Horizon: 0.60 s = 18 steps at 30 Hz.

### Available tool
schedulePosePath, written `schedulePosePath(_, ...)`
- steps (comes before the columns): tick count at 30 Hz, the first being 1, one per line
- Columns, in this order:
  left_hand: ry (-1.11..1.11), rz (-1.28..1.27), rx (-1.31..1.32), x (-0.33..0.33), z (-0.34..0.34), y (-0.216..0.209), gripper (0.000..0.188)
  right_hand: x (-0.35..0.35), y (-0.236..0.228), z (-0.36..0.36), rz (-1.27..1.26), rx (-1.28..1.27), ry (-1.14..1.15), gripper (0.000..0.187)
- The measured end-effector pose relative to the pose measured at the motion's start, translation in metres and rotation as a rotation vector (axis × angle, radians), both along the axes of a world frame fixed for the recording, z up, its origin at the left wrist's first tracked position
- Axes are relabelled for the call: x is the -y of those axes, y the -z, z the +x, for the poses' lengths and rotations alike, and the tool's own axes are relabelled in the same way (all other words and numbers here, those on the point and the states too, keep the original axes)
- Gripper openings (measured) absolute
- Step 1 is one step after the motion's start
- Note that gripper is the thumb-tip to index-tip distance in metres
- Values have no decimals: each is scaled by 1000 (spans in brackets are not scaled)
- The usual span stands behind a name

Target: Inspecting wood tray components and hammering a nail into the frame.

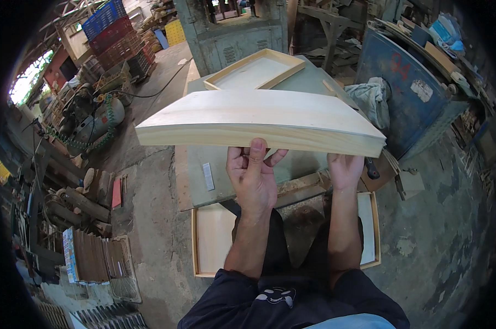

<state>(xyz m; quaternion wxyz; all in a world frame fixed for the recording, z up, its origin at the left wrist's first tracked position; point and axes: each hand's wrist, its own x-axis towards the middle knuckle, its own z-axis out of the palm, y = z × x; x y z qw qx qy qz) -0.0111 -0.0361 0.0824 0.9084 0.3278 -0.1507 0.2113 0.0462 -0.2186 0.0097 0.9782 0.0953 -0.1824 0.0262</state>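
A shallow wooden tray (259, 108) is held up in front of me, tilted, with its pale flat face upward and one long side edge toward me. My left hand (254, 175) grips that near edge around its middle, thumb against the side and fingers underneath. Under the right end of the edge is my right hand (346, 169), closed on the tray, its fingers mostly hidden behind the wood. A second wooden tray (283, 59) lies on the green-grey worktable (204, 164) beyond, partly covered by the held one.
On the worktable's left lies a strip of small white pieces (208, 176). Another wooden tray (195, 247) sits low around my legs. A dark-handled tool (372, 169) rests at the right. Blue metal cabinet (390, 88) stands right; an air compressor (94, 123) and stacked crates (113, 38) stand left.
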Motion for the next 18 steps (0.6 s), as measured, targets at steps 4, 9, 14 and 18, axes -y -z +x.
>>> schedulePosePath(4,-89,31,-4,1,5,4,26,-45,-49,-53,-234,190,110,45)
schedulePosePath(9,-122,38,20,7,8,8,24,-57,-64,-58,-538,-161,397,28)
schedulePosePath(14,-112,32,-22,6,9,11,24,-61,-67,-56,-519,-209,434,22)
schedulePosePath(18,-102,28,-5,10,9,12,24,-55,-63,-55,-541,-187,437,20)
